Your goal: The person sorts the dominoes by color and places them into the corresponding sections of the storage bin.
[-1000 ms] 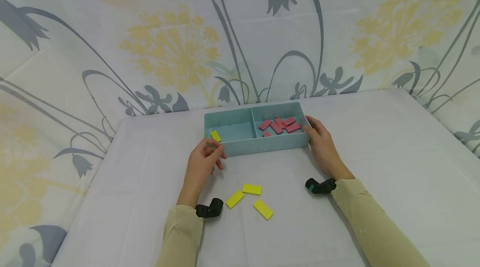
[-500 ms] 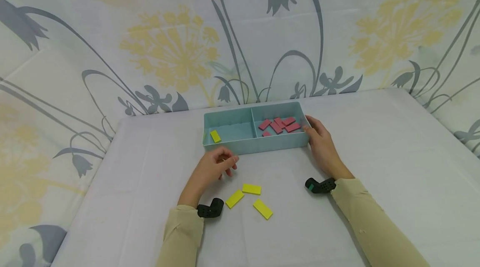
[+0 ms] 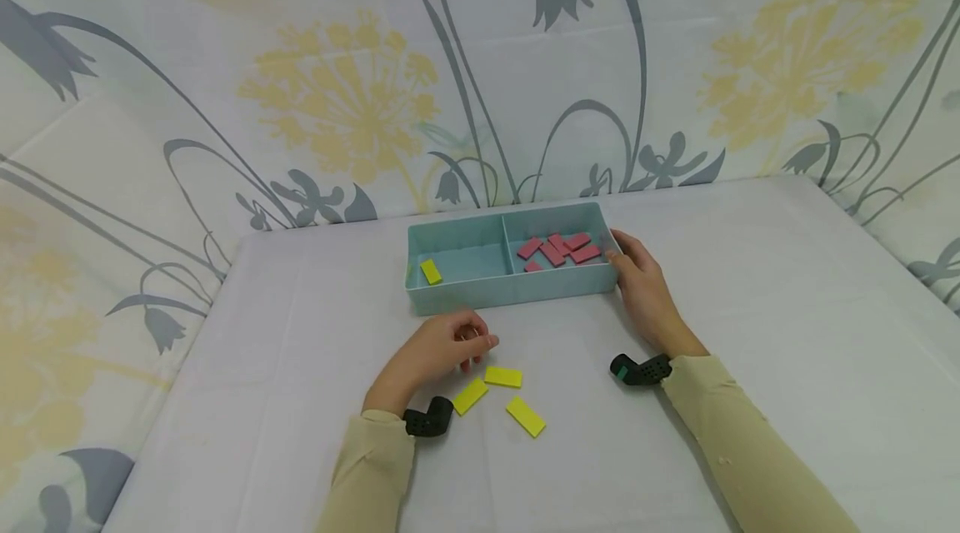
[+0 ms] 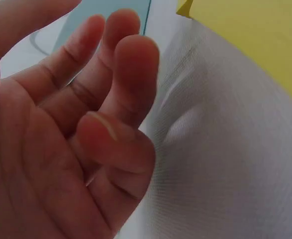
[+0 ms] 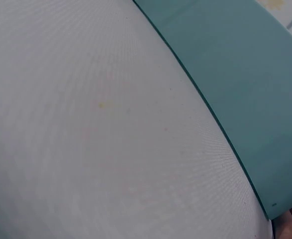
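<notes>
A light blue two-compartment box (image 3: 480, 296) sits toward the back of the table. My right hand (image 3: 651, 300) grips its right end, thumb at the rim; the right wrist view catches only a bit of that hand beside the box wall (image 5: 240, 84). With fingers loosely bent and nothing held, my left hand (image 3: 442, 350) hovers in front of the box. Near it lie three yellow tiles, the closest being one yellow tile (image 3: 503, 377), then another yellow tile (image 3: 471, 396) and a third yellow tile (image 3: 526, 416). The left wrist view shows the bare palm (image 4: 41, 164) beside a yellow tile (image 4: 255, 35).
One yellow tile (image 3: 431, 271) lies in the box's left compartment. Several red tiles (image 3: 554, 255) fill part of the right compartment. A white cloth (image 3: 600, 466) covers the table, and a flower-patterned curtain (image 3: 495, 58) rises behind it.
My left hand has moved from the box's front left corner toward the yellow tiles, nearer and to the right. The right hand stays on the box. The tiles look unmoved.
</notes>
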The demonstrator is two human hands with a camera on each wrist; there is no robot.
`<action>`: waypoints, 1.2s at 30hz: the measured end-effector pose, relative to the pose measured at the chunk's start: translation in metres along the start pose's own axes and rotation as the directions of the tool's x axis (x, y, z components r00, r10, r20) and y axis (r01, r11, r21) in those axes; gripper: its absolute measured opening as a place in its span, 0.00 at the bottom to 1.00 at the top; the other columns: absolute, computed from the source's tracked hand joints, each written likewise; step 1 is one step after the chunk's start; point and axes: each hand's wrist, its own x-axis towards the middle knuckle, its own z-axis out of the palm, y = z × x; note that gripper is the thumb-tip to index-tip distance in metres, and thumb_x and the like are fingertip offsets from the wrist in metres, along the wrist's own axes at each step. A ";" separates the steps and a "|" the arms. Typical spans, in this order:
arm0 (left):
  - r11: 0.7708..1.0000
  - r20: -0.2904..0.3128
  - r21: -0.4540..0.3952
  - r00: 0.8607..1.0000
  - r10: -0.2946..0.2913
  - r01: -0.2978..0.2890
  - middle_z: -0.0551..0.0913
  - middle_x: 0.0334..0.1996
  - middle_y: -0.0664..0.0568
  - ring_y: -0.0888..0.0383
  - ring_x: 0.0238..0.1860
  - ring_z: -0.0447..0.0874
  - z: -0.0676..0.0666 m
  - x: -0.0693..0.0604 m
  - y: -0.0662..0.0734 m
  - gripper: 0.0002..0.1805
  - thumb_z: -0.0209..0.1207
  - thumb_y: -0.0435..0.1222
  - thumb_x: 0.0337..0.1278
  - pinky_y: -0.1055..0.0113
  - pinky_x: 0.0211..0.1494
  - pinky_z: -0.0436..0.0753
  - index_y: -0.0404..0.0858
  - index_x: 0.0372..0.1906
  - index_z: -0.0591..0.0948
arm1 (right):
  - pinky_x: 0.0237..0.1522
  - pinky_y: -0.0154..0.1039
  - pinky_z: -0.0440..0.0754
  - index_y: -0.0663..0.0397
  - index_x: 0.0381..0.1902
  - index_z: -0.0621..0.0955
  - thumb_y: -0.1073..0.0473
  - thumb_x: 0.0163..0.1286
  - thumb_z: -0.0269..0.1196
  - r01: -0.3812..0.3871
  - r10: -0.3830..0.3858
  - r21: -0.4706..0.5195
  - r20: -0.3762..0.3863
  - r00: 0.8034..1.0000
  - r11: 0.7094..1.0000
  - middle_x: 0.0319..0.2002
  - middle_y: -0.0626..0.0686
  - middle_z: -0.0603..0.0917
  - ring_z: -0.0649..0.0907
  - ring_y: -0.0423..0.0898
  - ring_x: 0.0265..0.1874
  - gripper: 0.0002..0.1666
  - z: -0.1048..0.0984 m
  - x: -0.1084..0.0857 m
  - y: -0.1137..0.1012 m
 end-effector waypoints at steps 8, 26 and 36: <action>0.996 0.064 0.088 0.998 -0.017 0.011 0.76 0.17 0.56 0.58 0.19 0.73 0.007 0.000 0.001 0.11 0.57 0.52 0.52 0.66 0.28 0.73 0.51 0.33 0.76 | 0.64 0.43 0.51 0.53 0.67 0.55 0.52 0.70 0.47 0.001 -0.001 -0.001 0.001 1.000 1.000 0.68 0.51 0.52 0.54 0.43 0.65 0.31 0.001 -0.001 0.000; 0.924 0.101 0.382 0.994 -0.041 -0.001 0.73 0.22 0.60 0.62 0.25 0.70 0.017 -0.005 0.017 0.14 0.64 0.51 0.42 0.69 0.29 0.70 0.52 0.32 0.74 | 0.65 0.43 0.51 0.54 0.67 0.54 0.51 0.70 0.47 0.003 -0.003 -0.009 0.004 1.000 1.000 0.68 0.51 0.51 0.54 0.44 0.65 0.32 0.001 -0.001 -0.001; 0.912 0.098 0.411 0.994 -0.053 0.009 0.72 0.22 0.60 0.62 0.25 0.69 0.019 -0.005 0.021 0.14 0.65 0.49 0.41 0.70 0.29 0.70 0.50 0.32 0.75 | 0.65 0.43 0.51 0.54 0.67 0.54 0.51 0.70 0.48 0.006 -0.006 -0.005 0.001 1.000 1.000 0.67 0.52 0.52 0.54 0.44 0.65 0.32 0.001 0.000 -0.001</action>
